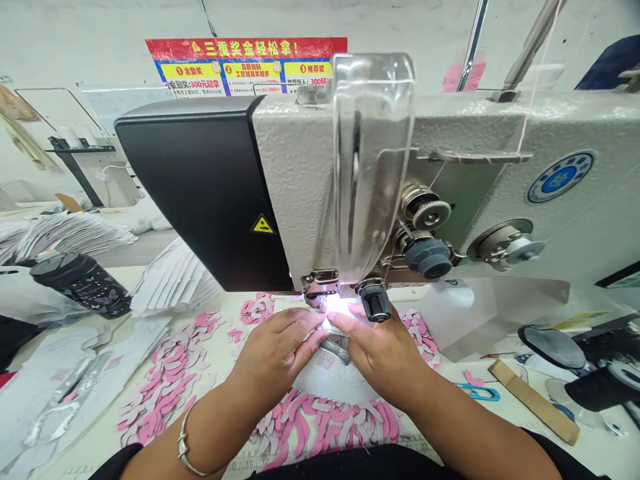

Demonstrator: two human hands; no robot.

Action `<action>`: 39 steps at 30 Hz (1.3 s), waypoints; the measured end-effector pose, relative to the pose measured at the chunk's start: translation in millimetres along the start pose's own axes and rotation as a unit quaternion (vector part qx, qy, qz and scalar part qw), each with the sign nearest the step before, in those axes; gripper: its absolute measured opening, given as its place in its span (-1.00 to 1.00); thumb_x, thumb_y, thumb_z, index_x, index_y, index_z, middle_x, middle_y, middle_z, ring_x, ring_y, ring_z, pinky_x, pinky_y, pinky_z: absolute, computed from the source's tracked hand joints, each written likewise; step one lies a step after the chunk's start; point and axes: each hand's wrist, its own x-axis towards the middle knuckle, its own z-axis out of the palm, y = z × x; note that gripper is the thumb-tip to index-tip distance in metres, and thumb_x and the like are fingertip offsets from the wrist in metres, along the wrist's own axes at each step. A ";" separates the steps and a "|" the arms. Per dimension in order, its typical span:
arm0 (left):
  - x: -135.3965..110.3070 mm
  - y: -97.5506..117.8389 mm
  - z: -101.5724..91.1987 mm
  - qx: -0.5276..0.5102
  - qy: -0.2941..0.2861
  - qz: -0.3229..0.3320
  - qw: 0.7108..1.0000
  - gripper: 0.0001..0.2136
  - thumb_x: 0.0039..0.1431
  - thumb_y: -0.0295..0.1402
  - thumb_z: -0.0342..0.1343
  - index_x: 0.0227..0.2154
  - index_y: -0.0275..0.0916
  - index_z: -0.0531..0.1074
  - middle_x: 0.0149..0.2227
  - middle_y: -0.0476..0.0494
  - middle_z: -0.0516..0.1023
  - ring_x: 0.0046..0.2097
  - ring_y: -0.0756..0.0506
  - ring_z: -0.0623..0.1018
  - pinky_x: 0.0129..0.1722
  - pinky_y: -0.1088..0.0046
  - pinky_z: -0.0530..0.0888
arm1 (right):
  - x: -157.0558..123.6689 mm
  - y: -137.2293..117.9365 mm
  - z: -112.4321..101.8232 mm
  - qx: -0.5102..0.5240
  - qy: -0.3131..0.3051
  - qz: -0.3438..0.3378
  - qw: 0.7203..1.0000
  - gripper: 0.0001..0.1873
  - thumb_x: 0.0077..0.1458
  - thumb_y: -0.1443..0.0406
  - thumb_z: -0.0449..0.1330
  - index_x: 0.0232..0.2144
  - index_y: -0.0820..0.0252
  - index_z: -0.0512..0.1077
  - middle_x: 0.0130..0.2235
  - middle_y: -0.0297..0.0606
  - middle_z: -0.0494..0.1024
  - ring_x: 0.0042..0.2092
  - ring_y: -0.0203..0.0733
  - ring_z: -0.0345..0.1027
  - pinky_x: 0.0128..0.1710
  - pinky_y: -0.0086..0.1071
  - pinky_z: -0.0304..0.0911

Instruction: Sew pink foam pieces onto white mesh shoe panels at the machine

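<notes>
A white mesh fabric piece with a silver strip [327, 373] lies under the needle area of a sewing machine [300, 167]. My left hand [280, 340] pinches its upper left edge, fingertips together close to the lit presser foot [316, 300]. From the other side my right hand [377, 347] presses on the piece, its index finger stretched toward the same spot and its thumb close to my left fingertips. The lamp's glare washes out the needle point. Part of my right hand is behind a dark knob [375, 300].
Pink and white fabric scraps [170, 373] cover the table around the work. Stacked white pieces [173, 280] and a dark patterned bottle [83, 283] stand left. On the right lie blue thread snips [477, 392], a brown strip [535, 401] and a black spool [605, 387].
</notes>
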 end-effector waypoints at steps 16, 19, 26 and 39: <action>-1.6 -17.1 11.2 -0.062 0.035 -0.072 0.995 -0.88 0.22 -0.38 0.17 -0.23 -0.19 0.59 -0.23 -0.10 0.67 -0.18 -0.07 0.64 -0.09 0.41 0.58 | 2.6 -2.8 4.9 -0.005 0.032 -0.036 0.999 -0.72 0.24 0.37 0.10 -0.05 0.03 0.48 -0.04 -0.18 0.52 0.03 -0.04 0.34 0.07 -0.12 0.30; -2.1 -18.8 13.6 -0.067 0.031 -0.085 0.994 -0.87 0.22 -0.38 0.15 -0.25 -0.19 0.59 -0.24 -0.10 0.67 -0.18 -0.09 0.64 -0.09 0.38 0.58 | 6.3 -2.0 3.9 0.010 0.024 -0.031 0.999 -0.74 0.25 0.36 0.10 -0.08 0.03 0.49 -0.03 -0.21 0.52 0.05 -0.07 0.34 0.09 -0.13 0.30; -7.4 -21.1 11.3 -0.052 0.003 -0.092 0.994 -0.84 0.24 -0.33 0.12 -0.19 -0.17 0.56 -0.18 -0.10 0.67 -0.06 -0.15 0.59 0.06 0.21 0.48 | 4.4 -2.1 2.1 0.003 0.013 -0.010 1.000 -0.75 0.25 0.32 0.11 -0.06 0.07 0.50 -0.01 -0.16 0.50 0.03 -0.03 0.33 0.07 -0.10 0.30; 3.1 -23.6 -24.5 -0.109 -0.230 -0.175 0.951 -0.80 0.26 -0.22 0.00 -0.40 -0.19 0.41 -0.29 -0.06 0.51 -0.17 -0.13 0.46 0.12 0.11 0.24 | 11.7 4.4 -5.7 0.016 -0.021 0.003 1.000 -0.75 0.28 0.23 0.10 -0.06 0.08 0.51 -0.06 -0.15 0.51 -0.01 0.01 0.36 0.02 -0.07 0.28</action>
